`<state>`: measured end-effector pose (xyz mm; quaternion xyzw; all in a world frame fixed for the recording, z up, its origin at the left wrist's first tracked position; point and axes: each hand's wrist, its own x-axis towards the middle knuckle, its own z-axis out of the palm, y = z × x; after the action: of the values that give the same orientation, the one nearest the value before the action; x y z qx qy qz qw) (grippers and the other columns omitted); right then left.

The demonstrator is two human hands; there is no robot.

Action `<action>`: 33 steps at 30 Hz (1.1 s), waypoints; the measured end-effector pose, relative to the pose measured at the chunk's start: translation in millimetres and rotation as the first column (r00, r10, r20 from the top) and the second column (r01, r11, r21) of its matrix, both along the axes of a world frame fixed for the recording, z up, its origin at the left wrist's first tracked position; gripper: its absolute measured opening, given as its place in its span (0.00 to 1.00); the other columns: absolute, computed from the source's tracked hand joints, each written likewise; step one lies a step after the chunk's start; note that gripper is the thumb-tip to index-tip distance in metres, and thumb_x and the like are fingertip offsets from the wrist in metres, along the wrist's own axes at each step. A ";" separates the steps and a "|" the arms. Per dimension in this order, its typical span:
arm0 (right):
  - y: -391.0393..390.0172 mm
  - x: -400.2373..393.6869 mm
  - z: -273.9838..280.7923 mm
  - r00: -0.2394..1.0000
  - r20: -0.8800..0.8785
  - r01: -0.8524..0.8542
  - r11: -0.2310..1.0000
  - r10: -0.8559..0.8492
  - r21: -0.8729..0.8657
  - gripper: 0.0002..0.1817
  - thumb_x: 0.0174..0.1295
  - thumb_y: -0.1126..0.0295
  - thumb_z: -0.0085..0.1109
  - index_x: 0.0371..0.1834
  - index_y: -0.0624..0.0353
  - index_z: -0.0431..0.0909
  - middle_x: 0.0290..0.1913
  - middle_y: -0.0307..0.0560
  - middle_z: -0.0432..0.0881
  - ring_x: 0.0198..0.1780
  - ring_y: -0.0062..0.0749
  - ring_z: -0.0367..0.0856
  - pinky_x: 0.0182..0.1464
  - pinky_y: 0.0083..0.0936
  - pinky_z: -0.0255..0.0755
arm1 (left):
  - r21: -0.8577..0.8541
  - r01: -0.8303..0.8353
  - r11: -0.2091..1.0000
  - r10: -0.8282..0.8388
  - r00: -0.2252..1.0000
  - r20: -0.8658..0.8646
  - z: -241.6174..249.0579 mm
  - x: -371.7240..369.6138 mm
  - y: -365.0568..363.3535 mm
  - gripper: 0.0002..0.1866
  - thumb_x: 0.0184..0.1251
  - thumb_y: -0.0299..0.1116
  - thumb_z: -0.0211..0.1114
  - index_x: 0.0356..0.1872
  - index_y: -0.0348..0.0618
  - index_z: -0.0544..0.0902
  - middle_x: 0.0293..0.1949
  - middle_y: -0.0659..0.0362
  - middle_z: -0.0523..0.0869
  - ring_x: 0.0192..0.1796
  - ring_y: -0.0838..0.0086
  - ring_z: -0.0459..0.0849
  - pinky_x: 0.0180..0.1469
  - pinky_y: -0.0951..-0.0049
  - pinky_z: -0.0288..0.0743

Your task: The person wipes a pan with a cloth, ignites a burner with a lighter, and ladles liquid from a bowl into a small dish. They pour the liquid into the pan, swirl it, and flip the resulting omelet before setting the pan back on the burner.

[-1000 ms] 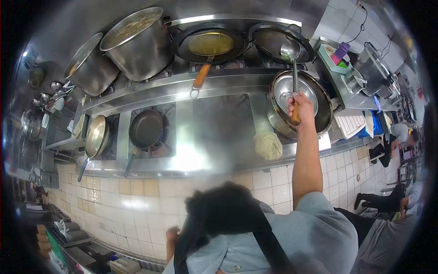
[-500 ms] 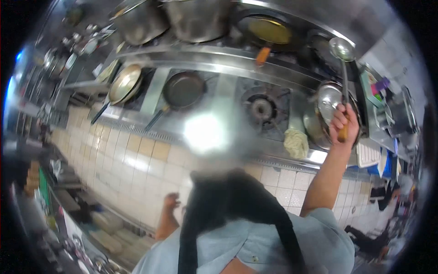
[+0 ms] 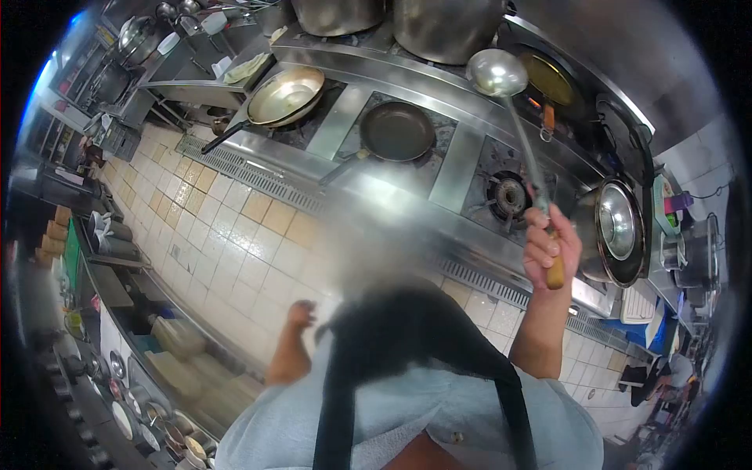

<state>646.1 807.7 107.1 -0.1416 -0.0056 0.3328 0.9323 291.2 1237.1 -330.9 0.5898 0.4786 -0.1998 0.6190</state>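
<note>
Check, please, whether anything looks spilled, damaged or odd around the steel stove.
Nothing clearly stands out: the long silver metal ladle in the right hand looks intact, and no spill shows. Haze blurs part of the steel stove.

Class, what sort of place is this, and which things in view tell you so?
Most likely a commercial kitchen, judging by the large stockpots, the long steel stove and the ladle in the right hand.

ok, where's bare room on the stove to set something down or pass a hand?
Bare steel strip between the pale metal pan and the dark frying pan; another strip between the dark frying pan and the panless burner. The ladle in the right hand crosses that burner in view. Crowded: back row, with stockpots and strainer; right end, with the big pot.
</note>
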 end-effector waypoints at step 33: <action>49.2 -86.4 -12.0 0.836 0.478 0.540 0.568 -0.272 -0.621 0.32 0.65 0.75 0.50 0.72 0.51 0.54 0.31 0.44 0.75 0.14 0.19 0.68 0.11 0.14 0.62 | 0.179 0.323 0.929 -0.369 0.841 0.395 190.8 374.2 25.7 0.16 0.67 0.49 0.59 0.31 0.47 0.74 0.19 0.68 0.71 0.16 0.82 0.67 0.16 0.80 0.60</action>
<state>559.7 856.9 95.1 -0.5546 0.0064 0.0507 0.8305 665.4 1262.7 -140.1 0.7274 0.2286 -0.1503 0.6293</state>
